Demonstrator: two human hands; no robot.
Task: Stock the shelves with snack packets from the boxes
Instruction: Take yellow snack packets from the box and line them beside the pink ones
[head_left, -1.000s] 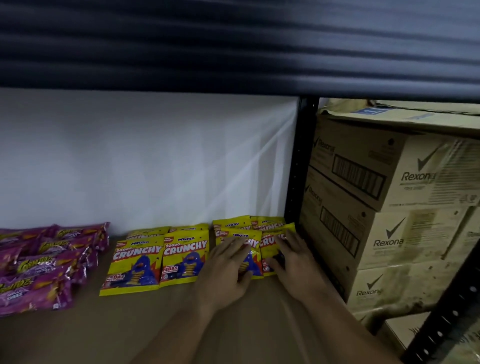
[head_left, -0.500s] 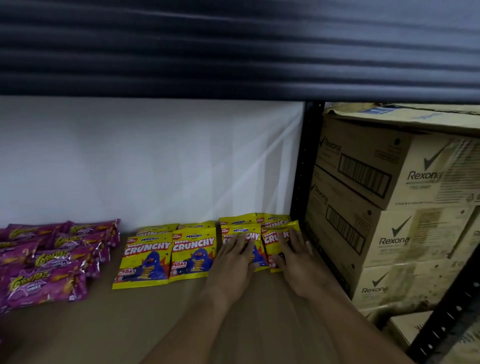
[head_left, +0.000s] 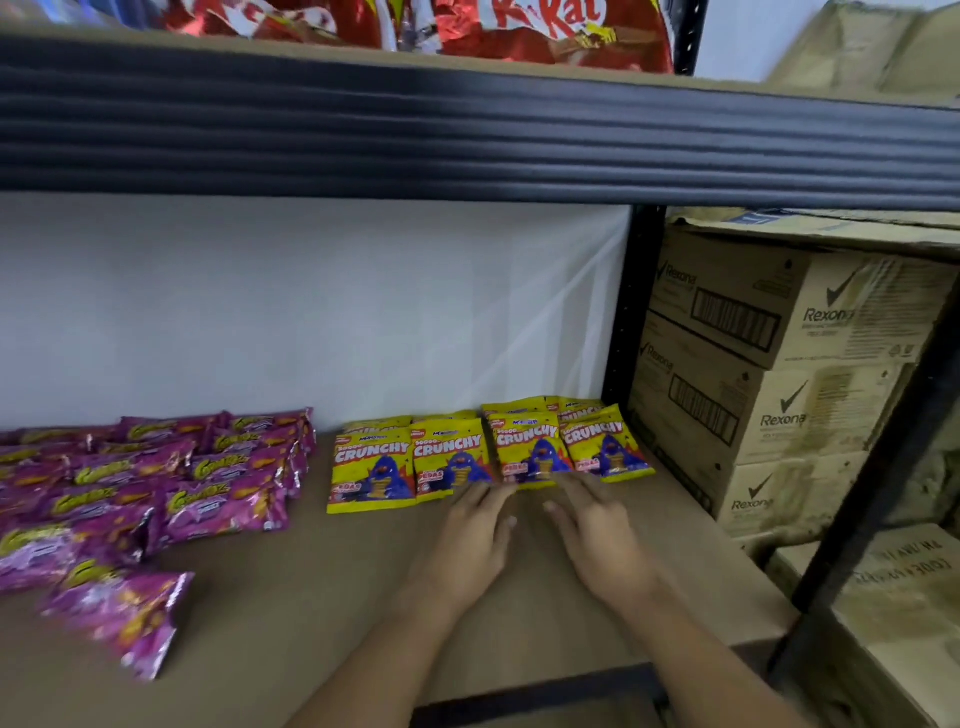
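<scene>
Several yellow Crunchy snack packets (head_left: 452, 457) lie in rows at the back right of the brown shelf board (head_left: 322, 592). My left hand (head_left: 470, 545) hovers flat just in front of them, fingertips near the lower edge of a packet, holding nothing. My right hand (head_left: 597, 535) is beside it, fingers straight and spread, also empty, just short of the rightmost packets (head_left: 605, 447).
Several purple snack packets (head_left: 156, 488) cover the shelf's left side, one loose near the front (head_left: 124, 613). Red KitKat bags (head_left: 467, 26) sit on the shelf above, behind a black beam (head_left: 467, 130). Stacked Rexona cartons (head_left: 779, 374) stand right of the black upright (head_left: 631, 312).
Both hands have drawn back off the yellow packets toward me and now hold nothing over the bare board. The view has pulled back and up, showing the upper shelf.
</scene>
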